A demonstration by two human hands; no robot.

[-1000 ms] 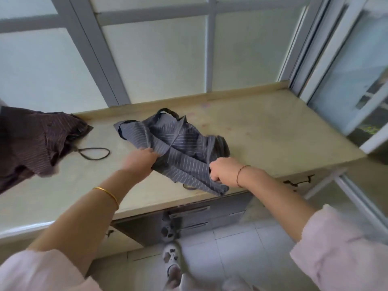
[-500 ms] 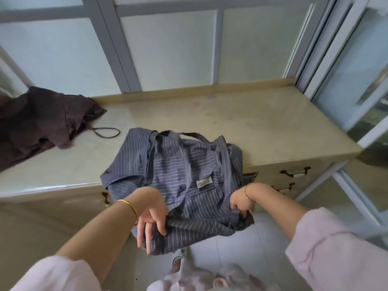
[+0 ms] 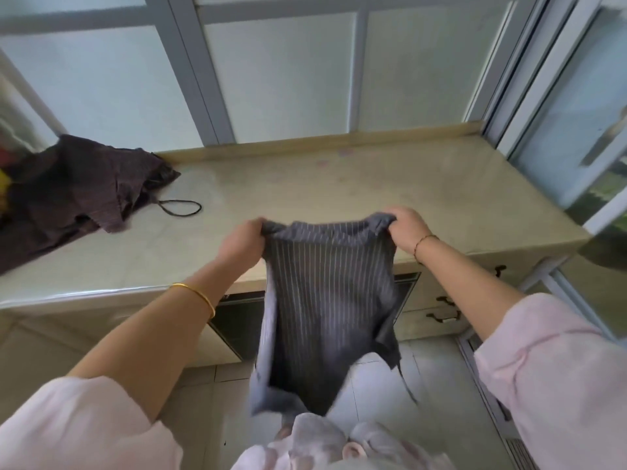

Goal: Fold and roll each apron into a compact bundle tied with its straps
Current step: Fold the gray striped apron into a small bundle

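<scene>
On the counter (image 3: 339,184), far left: a dark brown apron (image 3: 74,184) lies in a loose heap, its cord loop (image 3: 179,207) trailing out to the right. It is not yet folded or tied.
Left hand (image 3: 242,240): fingers curled tight round the left top corner of the grey striped apron (image 3: 329,300), bunching the cloth in the fist.
Grey striped apron: held up in the air in front of the counter edge, stretched between both hands, the rest hanging toward the floor. The lower hem is blurred, and a thin strap dangles at the lower right.
Right hand (image 3: 405,228): fingers curled round the right top corner in the same grip, roughly level with the other hand.
Step in hand: as I judge it, opening the apron out so it can be laid flat for folding.
Doing it well: keep the top edge taut and level and let the cloth hang free of twists. Then lower it onto the counter right of the heap — hem first, top edge last — so it lands smooth. Find both straps before folding and keep them out to the sides for the tie.
Watch for: the dangling strap catching on the drawer handles (image 3: 444,308) below the right hand.
</scene>
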